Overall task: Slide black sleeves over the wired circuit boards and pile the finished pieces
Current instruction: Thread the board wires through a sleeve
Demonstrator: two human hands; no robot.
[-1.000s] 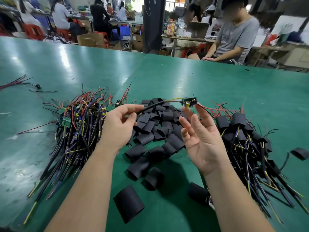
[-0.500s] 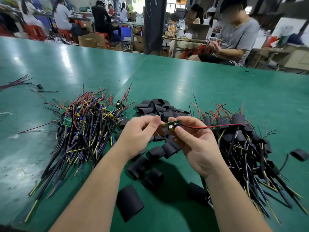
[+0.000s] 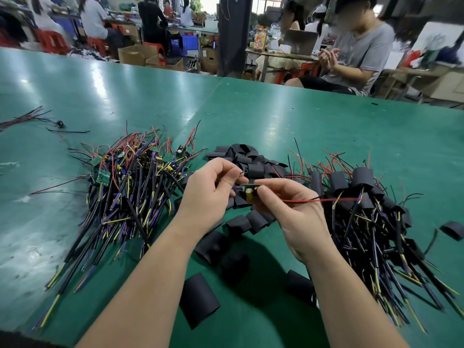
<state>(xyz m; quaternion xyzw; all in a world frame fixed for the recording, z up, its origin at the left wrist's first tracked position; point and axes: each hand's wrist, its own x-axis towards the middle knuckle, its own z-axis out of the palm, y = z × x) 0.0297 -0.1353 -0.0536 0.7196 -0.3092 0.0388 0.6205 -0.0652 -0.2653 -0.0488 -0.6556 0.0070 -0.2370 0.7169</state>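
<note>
- Two hands meet over the middle of the green table (image 3: 326, 126) in the head view, sharing one small circuit board (image 3: 249, 190).
- Left hand (image 3: 211, 194): its fingers are curled in tight and pinch the board's left end, and a thin dark lead pokes up beside the fingertips.
- Right hand (image 3: 293, 209): thumb and forefinger nip the board's right end, and the other fingers are bent loosely beneath.
- The board is green and bare, with a pale yellow component on its face. It is held in the air above the black sleeves (image 3: 246, 159), and no sleeve is over it.
- A red wire (image 3: 321, 200) runs from the right hand's fingers out to the right, toward the sleeved pile.
- The sleeves are short, flattened black tubes heaped just beyond the hands, and more lie scattered toward the near edge, such as one large sleeve (image 3: 198, 300).
- Left of the hands lies a pile of bare boards (image 3: 125, 187), tangled in red, yellow, purple and black leads.
- Right of the hands lies the sleeved pile (image 3: 371, 217), with black tubes at its far end and wires trailing toward the near edge.
- Beyond the table stand a cardboard box (image 3: 135, 55) and a blue crate (image 3: 188, 43); I cannot tell what is in them.
</note>
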